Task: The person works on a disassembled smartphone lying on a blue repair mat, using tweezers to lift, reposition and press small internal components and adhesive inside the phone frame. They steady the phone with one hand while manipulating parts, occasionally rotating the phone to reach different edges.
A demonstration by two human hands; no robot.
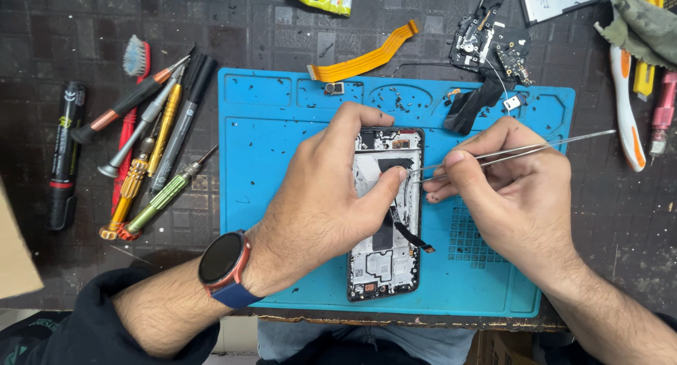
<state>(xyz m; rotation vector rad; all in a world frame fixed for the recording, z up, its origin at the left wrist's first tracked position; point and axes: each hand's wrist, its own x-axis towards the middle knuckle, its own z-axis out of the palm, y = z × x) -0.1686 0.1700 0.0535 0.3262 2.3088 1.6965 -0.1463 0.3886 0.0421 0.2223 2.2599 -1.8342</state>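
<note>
An opened phone frame point(384, 263) lies lengthwise on a blue work mat point(275, 132), its inner parts bare and a thin black flex cable point(412, 236) trailing off its right side. My left hand point(328, 196) rests over the phone's upper half, thumb pressed on the inside near the right edge. A dark watch point(222, 259) sits on that wrist. My right hand point(504, 192) pinches metal tweezers point(522, 150), their tips meeting my left thumb at the phone's right edge.
Several screwdrivers point(151, 153), a brush and a black marker point(65, 153) lie left of the mat. An orange flex cable point(367, 58) and small black circuit parts point(493, 47) sit at the mat's top. More tools point(624, 104) lie at the right. Tiny screws dot the mat's upper trays.
</note>
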